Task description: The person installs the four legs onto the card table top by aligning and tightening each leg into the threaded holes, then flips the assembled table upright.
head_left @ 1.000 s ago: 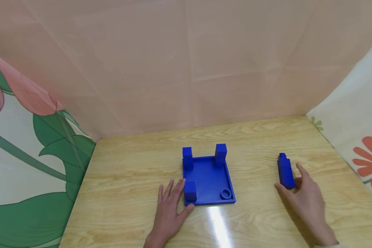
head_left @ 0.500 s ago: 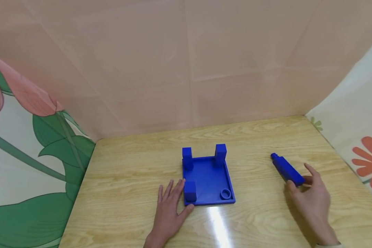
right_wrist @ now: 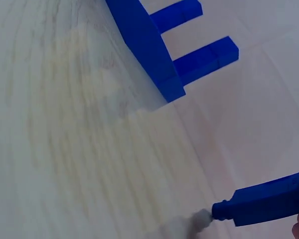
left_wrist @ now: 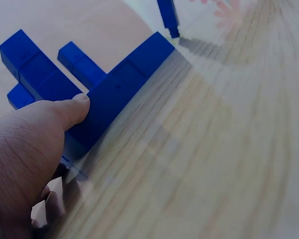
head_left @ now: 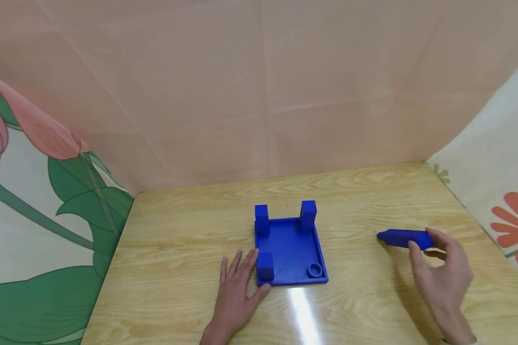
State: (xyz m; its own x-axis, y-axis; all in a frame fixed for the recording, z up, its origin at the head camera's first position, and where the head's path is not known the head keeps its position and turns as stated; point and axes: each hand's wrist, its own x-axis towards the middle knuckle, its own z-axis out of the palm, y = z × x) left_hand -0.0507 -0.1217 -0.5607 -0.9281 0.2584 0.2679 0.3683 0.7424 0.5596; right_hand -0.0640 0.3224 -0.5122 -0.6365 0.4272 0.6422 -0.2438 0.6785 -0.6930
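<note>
A square blue base (head_left: pixel 289 249) with a raised rim lies on the table. Blue square posts (head_left: pixel 265 267) stand at three of its corners, and a round socket ring (head_left: pixel 314 270) marks the near right corner. My left hand (head_left: pixel 235 297) lies spread at the base's near left corner, index fingertip at the left edge and thumb at the front. In the left wrist view the thumb (left_wrist: pixel 74 109) touches the base's side. Right of the base, my right hand (head_left: pixel 442 278) pinches another blue post (head_left: pixel 403 238) by its thick end. Its narrow, ridged tip (right_wrist: pixel 222 210) points left towards the base.
The wood-grained table (head_left: pixel 185 225) reaches back to a plain pinkish cloth (head_left: pixel 198 96). Flower-printed cloths hang at the left (head_left: pixel 21 230) and the right (head_left: pixel 500 167). A light reflection lies on the tabletop in front of the base.
The post in my right hand has swung from pointing away to pointing left, its tip now level with its thick end. That hand shifted slightly right and away. Left hand and base stay put.
</note>
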